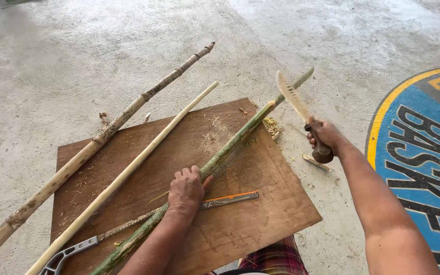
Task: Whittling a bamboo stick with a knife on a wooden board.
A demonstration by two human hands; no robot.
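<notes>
While pinning a green bamboo stalk [230, 145] to a wooden board [260, 203], left hand [185, 191] closed around it; right hand [324, 135] clenched on raised machete [292, 97]; shavings beside the left grip, far end uncut.

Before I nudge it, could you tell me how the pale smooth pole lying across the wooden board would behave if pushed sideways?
The pale pole looks round and smooth, so it would probably roll across the flat wooden board. It lies straight though it overhangs the board's edge, so it is likely stiff. Being slender, it seems fairly light, and one end might swing round.
</notes>
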